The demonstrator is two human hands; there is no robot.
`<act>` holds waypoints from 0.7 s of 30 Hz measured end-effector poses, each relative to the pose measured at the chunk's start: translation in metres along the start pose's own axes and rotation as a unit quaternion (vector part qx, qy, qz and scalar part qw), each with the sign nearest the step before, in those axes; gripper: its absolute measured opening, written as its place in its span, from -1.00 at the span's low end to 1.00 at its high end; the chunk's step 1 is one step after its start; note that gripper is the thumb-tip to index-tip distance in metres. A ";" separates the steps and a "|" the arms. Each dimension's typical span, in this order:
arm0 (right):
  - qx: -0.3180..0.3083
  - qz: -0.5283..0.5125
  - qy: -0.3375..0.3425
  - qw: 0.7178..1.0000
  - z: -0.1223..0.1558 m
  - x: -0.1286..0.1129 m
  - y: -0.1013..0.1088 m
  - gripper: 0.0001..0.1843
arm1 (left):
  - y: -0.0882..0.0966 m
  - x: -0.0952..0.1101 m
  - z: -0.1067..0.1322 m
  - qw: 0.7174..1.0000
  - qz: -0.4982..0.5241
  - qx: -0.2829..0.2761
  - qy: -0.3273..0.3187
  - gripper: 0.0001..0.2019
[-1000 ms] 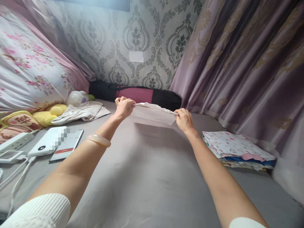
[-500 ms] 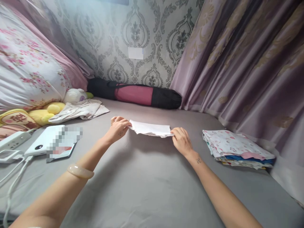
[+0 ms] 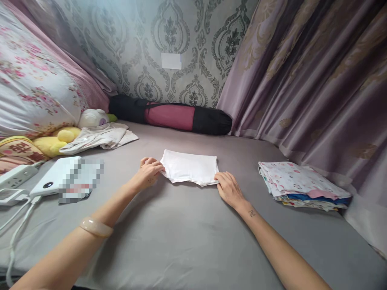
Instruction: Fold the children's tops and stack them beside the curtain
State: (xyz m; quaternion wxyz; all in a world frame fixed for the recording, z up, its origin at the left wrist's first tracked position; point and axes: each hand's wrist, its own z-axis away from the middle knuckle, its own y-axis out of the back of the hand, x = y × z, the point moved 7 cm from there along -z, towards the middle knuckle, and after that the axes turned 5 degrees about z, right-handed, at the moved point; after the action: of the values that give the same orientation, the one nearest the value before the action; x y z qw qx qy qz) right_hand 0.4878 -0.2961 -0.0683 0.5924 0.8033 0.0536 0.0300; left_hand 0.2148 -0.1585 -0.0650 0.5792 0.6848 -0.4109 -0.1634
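A white folded garment lies on the grey bed sheet in front of me, its lower edge uneven; what kind of garment it is I cannot tell. My left hand pinches its left edge, the fingertips partly hidden by the cloth. At the near right corner, my right hand grips the fabric between thumb and fingers. A pale bangle circles my left forearm.
A stack of folded clothes sits at the right by the curtain. Left are a power bank, a power strip, cables, plush toys and a crumpled light cloth. A black and maroon bag lies along the wall.
The white garment has come down from a raised, edge-on position and now lies flatter on the sheet, showing more of its upper face. Both hands have lowered with it, still gripping.
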 end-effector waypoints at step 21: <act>-0.095 -0.055 -0.108 0.988 -0.098 -0.040 -0.037 -0.42 | -0.060 0.069 -0.089 0.996 -0.022 -0.036 0.079 -0.58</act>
State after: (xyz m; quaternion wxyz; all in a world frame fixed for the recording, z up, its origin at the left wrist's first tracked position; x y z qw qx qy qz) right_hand 0.4350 -0.1969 -0.0739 0.6690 0.7378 0.0302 -0.0851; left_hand 0.3410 -0.1521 -0.0791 0.6303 0.6833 -0.3426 -0.1355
